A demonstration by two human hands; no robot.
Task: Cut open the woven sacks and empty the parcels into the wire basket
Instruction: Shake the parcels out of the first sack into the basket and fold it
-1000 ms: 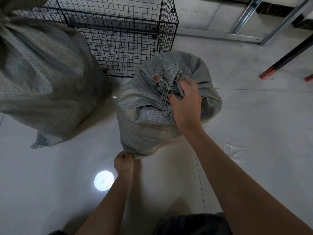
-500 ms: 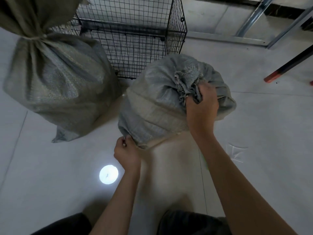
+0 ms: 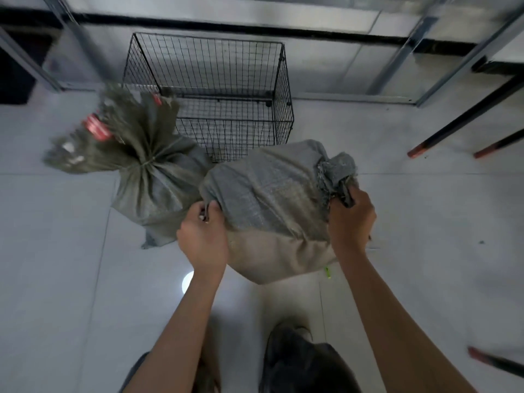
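Sack fills the middle of the frame, held crosswise between both hands with its long axis running left to right and the right end a little higher. The left hand has its fingers curled tight around the bottom corner at the sack's left end. The right hand is clenched on the bunched, frayed neck at the right end. Whether that neck is already cut open cannot be told, because the fist and the crumpled weave hide the mouth. The sack looks lifted clear of the floor, though its underside is hidden. The wire basket stands beyond it in the upper middle of the frame, open at the top, its near wall just behind the sack's far edge. What matters for the next move is that the sack lies side-on to the basket, so its mouth points toward the right of the frame rather than at the opening. To tip parcels in, the neck end probably has to swing up-frame and left over the rim while the left hand raises the bottom corner. The right hand, holding the mouth, is about as near the basket as the left. A second sack, tied shut, stands at centre left against the basket's near left corner, close to the left hand, and may crowd that side.
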